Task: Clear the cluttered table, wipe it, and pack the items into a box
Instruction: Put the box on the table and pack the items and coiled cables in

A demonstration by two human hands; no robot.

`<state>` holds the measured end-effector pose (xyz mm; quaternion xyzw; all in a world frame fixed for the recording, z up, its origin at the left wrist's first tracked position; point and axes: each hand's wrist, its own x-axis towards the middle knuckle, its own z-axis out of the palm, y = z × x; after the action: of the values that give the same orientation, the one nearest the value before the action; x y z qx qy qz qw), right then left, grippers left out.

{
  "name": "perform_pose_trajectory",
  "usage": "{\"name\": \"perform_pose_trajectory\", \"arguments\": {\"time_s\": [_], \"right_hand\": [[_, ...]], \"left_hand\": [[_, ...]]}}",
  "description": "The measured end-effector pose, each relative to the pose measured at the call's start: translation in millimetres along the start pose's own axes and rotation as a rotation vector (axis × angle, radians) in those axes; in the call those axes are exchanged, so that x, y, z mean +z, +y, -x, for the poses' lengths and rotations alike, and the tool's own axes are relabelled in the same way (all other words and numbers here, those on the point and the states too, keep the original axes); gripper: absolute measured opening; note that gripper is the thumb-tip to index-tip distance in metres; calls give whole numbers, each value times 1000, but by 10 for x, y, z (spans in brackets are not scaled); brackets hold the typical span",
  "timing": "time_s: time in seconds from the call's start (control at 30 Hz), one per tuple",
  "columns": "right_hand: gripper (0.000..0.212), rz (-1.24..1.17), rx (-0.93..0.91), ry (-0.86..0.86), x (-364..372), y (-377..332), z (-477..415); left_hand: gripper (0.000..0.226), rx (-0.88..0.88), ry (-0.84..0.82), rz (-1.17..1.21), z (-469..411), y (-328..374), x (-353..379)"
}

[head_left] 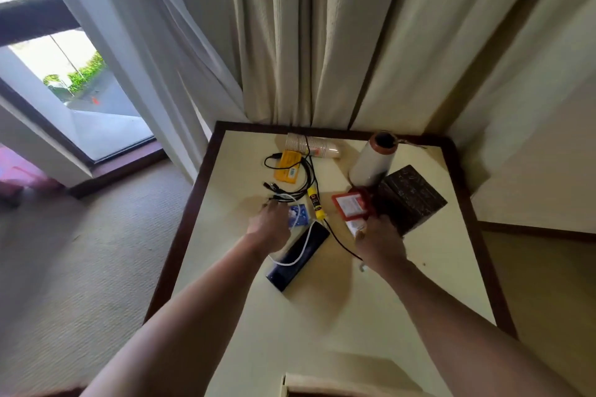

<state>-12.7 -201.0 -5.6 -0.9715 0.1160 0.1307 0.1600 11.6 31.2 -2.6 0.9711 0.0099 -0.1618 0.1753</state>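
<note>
On the cream surface [371,300], the dark flat case [298,256] lay diagonally between both hands; the open left hand [271,226] was nearer, while the right hand [380,242] gripped a small packet [356,226].

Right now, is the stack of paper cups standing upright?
No, the stack of paper cups lies on its side at the table's far edge, near the curtain.

The box [325,380] is cut off by the near edge. The left hand [269,224] is blurred; the tube [354,227] is half hidden under the right hand [380,240].
</note>
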Motion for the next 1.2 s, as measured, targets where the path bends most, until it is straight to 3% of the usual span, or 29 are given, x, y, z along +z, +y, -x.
{"name": "perform_pose_trajectory", "arguments": {"time_s": [0.2,0.4,0.5,0.6,0.7,0.83,0.97,1.07,1.2], "right_hand": [[77,123,41,-28,217,74,-57],[60,77,46,25,188,142,-99],[51,59,17,-23,121,209,-81],[73,102,32,-134,104,242,-22],[79,149,23,-117,136,209,63],[69,158,39,-123,105,147,109],[45,111,71,-57,44,108,190],[41,-170,181,10,72,123,211],[23,-523,113,50,-11,162,316]], "left_hand": [[43,90,-13,-298,-200,-47,120],[49,90,-5,-400,-165,-10,56],[49,64,11,-336,-87,66,-18],[42,42,40,-333,54,179,-112],[33,29,155,-312,317,275,-263],[42,27,297,-84,713,365,-338],[17,-11,287,373,1234,493,-232],[11,-38,212,777,1732,580,2],[14,-99,150,978,2154,582,414]]}}
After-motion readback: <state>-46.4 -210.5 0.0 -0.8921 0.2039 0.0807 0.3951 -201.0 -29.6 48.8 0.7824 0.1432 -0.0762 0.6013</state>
